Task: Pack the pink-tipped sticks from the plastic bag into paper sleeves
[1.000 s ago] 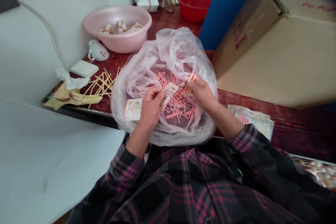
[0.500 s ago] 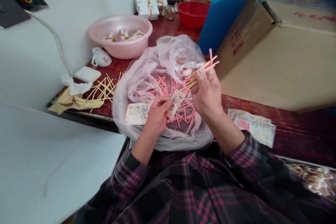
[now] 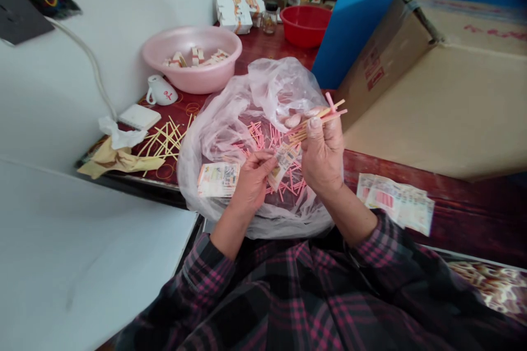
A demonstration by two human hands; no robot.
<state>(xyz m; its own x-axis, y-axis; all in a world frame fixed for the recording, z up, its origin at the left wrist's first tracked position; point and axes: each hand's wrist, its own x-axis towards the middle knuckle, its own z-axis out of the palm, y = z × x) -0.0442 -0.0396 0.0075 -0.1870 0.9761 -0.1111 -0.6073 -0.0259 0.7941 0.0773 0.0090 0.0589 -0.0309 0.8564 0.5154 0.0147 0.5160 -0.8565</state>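
Currently held sticks (image 3: 329, 114): bunched in my right fingers (image 3: 316, 127), pink and yellow mixed; the long axis slants from lower left to upper right, one end fanning out towards the carton (image 3: 436, 98), the other reaching towards the paper packet. One pink stick juts more steeply upward.
Right grip: closed narrowly, thumb pressed over the bunch.
Paper packet (image 3: 284, 163): printed, flat, pinched in my left fingers (image 3: 267, 165), its length tilted up and away to the right, near the lower stick ends.
Left grip: narrow, thumb against fingertips.
Plastic bag (image 3: 220, 115): thin, cloudy, crumpled, spread around and below both sets of fingers.
Loose pink sticks (image 3: 257, 134): slim, straight, scattered every way beneath my fingers.
Printed stack (image 3: 218, 180): flat and rectangular, just left of my left fingers.
Fanned packets (image 3: 395, 200): overlapping on the glossy dark-red bench (image 3: 477, 214), right of my right fingers.
Basin (image 3: 193, 74): smooth, round, pale pink, beyond my left fingers.
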